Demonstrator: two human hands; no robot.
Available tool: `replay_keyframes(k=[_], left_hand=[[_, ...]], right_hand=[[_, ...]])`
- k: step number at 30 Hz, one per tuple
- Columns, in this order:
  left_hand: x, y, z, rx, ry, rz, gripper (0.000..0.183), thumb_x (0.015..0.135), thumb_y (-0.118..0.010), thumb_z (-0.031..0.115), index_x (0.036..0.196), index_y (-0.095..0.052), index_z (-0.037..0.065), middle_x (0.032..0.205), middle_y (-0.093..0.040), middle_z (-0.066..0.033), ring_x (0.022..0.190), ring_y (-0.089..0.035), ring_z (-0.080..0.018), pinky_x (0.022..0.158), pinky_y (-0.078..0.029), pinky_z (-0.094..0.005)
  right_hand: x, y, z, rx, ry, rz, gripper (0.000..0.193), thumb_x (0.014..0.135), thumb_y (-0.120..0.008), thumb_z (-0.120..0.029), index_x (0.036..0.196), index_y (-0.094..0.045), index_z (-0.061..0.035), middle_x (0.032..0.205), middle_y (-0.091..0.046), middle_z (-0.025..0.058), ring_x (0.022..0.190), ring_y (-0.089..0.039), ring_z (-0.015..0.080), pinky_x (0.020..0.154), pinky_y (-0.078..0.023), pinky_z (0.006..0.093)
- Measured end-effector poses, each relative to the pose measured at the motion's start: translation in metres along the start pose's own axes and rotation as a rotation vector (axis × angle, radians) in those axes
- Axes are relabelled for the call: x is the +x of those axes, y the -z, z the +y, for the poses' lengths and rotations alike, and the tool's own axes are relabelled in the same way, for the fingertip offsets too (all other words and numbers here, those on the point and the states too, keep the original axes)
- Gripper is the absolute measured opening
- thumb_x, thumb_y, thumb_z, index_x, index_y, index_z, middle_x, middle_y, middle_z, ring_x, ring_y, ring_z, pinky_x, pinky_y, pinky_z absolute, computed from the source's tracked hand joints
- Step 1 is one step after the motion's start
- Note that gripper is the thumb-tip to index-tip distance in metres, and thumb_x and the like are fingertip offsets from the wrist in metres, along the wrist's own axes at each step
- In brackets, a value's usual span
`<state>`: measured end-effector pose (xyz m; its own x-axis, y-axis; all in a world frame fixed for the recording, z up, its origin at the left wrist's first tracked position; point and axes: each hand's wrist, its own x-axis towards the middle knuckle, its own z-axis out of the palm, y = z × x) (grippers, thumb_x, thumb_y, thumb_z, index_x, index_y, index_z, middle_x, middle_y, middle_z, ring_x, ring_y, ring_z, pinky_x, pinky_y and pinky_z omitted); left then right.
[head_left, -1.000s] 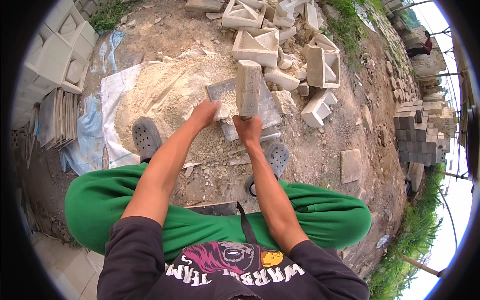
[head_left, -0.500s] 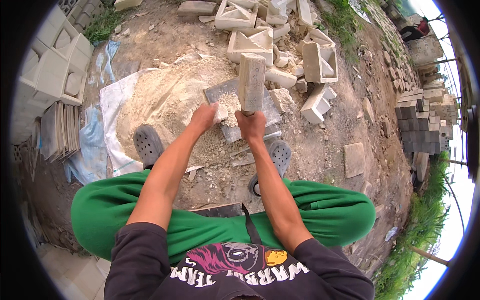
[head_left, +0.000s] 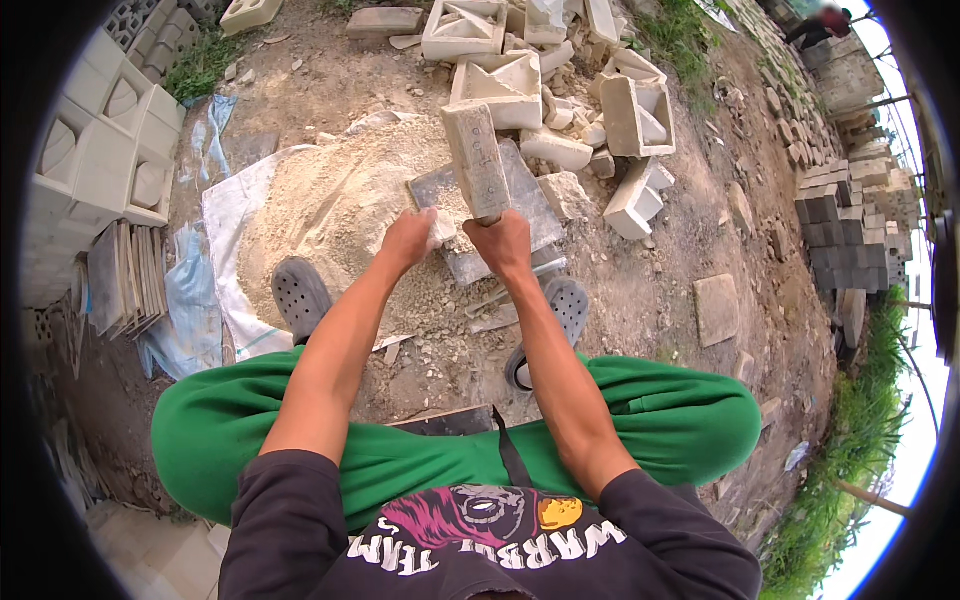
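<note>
Head: left fingers (head_left: 420, 224) pinching chunk (head_left: 442, 230); right fingers (head_left: 484, 237) gripping mallet (head_left: 477, 160); sheet (head_left: 232, 210) bearing grit (head_left: 325, 195).

Right grip (head_left: 503, 243) clenched, arms (head_left: 562, 355) forward

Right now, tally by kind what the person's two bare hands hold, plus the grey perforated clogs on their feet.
Pale rectangular block-headed mallet, right hand: 1
Pale stone-like chunk, left hand: 1
Grey perforated clogs: 2
Total: 4
</note>
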<state>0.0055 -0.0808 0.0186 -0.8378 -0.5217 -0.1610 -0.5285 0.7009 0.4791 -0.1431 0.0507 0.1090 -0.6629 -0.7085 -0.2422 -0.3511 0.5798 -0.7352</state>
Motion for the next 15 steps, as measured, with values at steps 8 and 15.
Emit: replay_keyframes(k=[8, 15], left_hand=[[0.004, 0.021, 0.023, 0.018, 0.088, -0.131, 0.055, 0.083, -0.077, 0.021, 0.129, -0.053, 0.003, 0.111, -0.067, -0.0167, 0.100, -0.062, -0.0400, 0.087, -0.054, -0.0483], [-0.001, -0.006, 0.003, 0.038, 0.017, 0.018, 0.062, 0.081, -0.078, 0.027, 0.133, -0.053, 0.004, 0.110, -0.068, -0.0181, 0.103, -0.061, -0.0412, 0.089, -0.052, -0.0486]], right_hand=[[-0.007, -0.044, 0.069, -0.176, -0.199, -0.017, 0.040, 0.068, -0.077, -0.034, 0.087, -0.073, 0.0010, 0.072, -0.071, 0.0201, 0.068, -0.072, 0.0309, 0.069, -0.056, 0.0412], [-0.012, -0.002, 0.014, 0.073, -0.084, 0.005, 0.030, 0.072, -0.073, -0.028, 0.082, -0.074, 0.0001, 0.065, -0.070, 0.0139, 0.056, -0.067, 0.0241, 0.058, -0.052, 0.0374]])
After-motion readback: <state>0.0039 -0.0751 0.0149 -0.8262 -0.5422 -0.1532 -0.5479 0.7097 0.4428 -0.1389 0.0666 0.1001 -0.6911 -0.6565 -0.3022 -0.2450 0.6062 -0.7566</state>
